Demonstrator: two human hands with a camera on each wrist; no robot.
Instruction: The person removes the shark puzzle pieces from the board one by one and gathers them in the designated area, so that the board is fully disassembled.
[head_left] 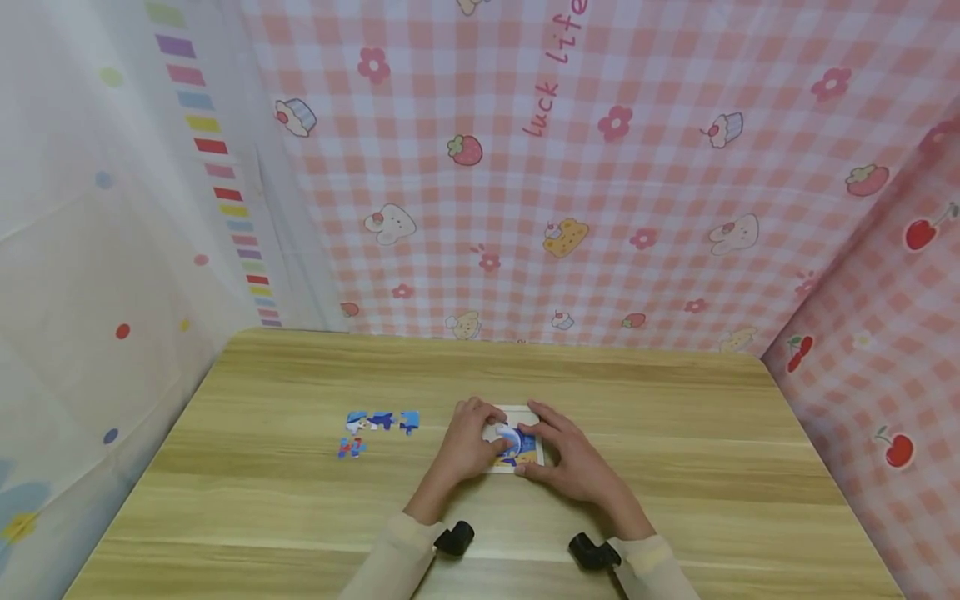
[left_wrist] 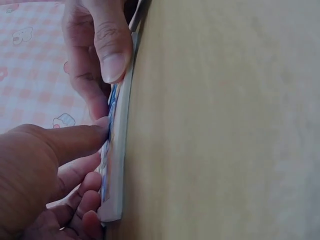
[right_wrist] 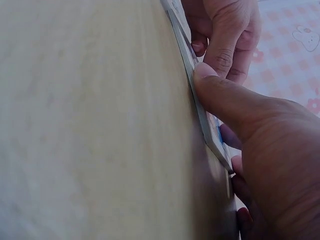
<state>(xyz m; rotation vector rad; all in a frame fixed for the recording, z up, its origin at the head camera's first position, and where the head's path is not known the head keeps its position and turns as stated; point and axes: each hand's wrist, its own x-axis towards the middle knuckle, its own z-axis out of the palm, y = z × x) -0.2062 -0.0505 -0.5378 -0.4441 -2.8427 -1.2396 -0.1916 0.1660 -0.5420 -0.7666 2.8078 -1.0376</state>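
Puzzle (head_left: 529, 447): likely fitting | your left hand (head_left: 469, 439): can't tell if pinching | right hand (head_left: 575, 455) grips frame (left_wrist: 113, 212) | maybe grab nine-o'clock pieces (head_left: 383, 420) next

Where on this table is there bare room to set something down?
The tabletop is bare right of the right hand, left of the loose puzzle pieces, and behind the puzzle tray toward the checked curtain. Crowded: the tray, gripped by that hand and the left hand.

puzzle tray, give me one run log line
left hand: holds puzzle tray | right hand: holds its right side | loose pieces: left of tray
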